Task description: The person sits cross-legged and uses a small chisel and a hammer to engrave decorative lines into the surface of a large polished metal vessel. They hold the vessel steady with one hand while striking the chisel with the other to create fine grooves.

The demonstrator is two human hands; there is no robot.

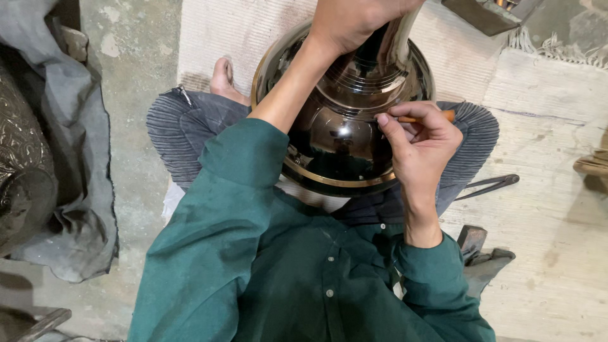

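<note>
A large shiny metal vessel (345, 126) with a round belly, a brass-coloured rim and a narrow neck rests in my lap between my crossed legs. My left hand (351, 22) is closed around the neck at the top of the view. My right hand (418, 142) rests against the vessel's right side, its fingers pinched on a thin tool with an orange-brown handle (437, 118). The tool's tip is hidden behind my thumb. My sleeves are dark green.
I sit on a pale woven mat (544, 209). A grey cloth (76, 190) with an embossed metal piece (19, 152) lies at the left. Metal dividers (491, 185) and a small hammer head (472, 237) lie at my right. My bare foot (225, 79) shows beside the vessel.
</note>
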